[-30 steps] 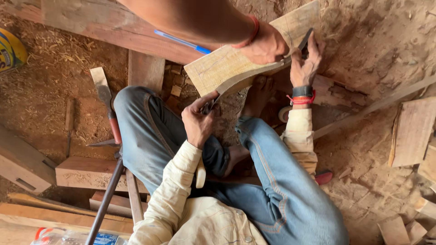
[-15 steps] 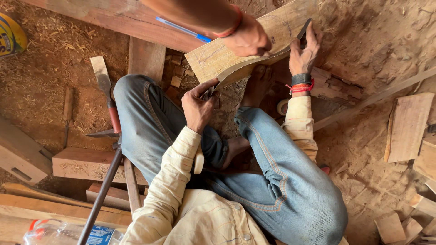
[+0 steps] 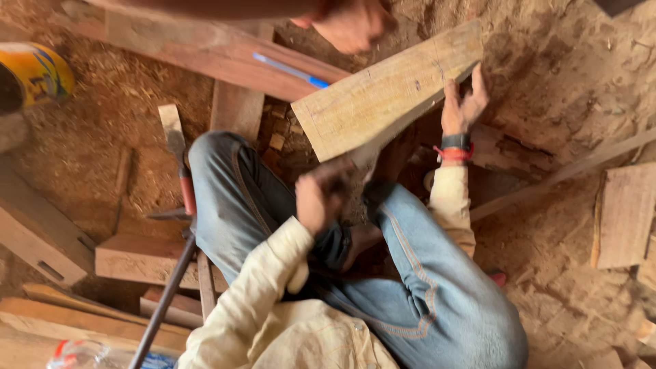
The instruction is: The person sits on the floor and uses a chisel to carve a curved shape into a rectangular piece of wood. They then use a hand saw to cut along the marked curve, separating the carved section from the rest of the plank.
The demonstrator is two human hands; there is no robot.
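Observation:
I sit on the sawdust floor with my knees up, in blue jeans and a cream shirt. A pale wooden plank (image 3: 383, 96) slants across in front of my knees. My right hand (image 3: 462, 102), with a black and red wristband, grips the plank's right end. My left hand (image 3: 318, 195) is blurred and closed around a small dark tool just below the plank's lower edge. Another person's hand (image 3: 350, 24) hovers above the plank at the top, not touching it.
A blue pen (image 3: 290, 70) lies on a reddish beam (image 3: 205, 48). A red-handled hammer (image 3: 180, 174) and a metal rod (image 3: 167, 287) lie by my left leg. Wooden blocks (image 3: 140, 260) sit left, a board (image 3: 625, 215) right, a yellow container (image 3: 37, 75) far left.
The other person's hand has lifted off the plank and moved up. My left hand has dropped slightly from the plank's edge. My right hand stays at the plank's end.

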